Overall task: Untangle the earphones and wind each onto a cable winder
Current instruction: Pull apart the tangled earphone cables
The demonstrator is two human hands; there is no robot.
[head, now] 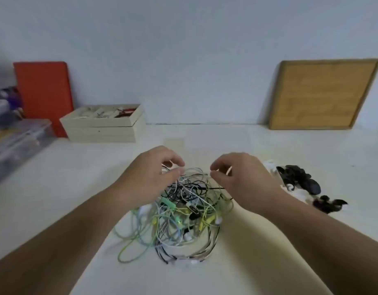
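Where pale table (258,141) meets wall (183,60), red board (43,92), corkboard (324,94) leaning.

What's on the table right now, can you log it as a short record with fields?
surface: white table
centre: tangled heap of green, blue, white, yellow and black earphone cables
left hand: fingers curled at the heap's far edge, grip unclear
right hand: same, thumb and forefinger nearly closed
right side: pile of black and white items, too blurred to identify
back left: beige box

Matt white table (258,150), wood-framed cork board (324,93), clear plastic boxes (17,139).
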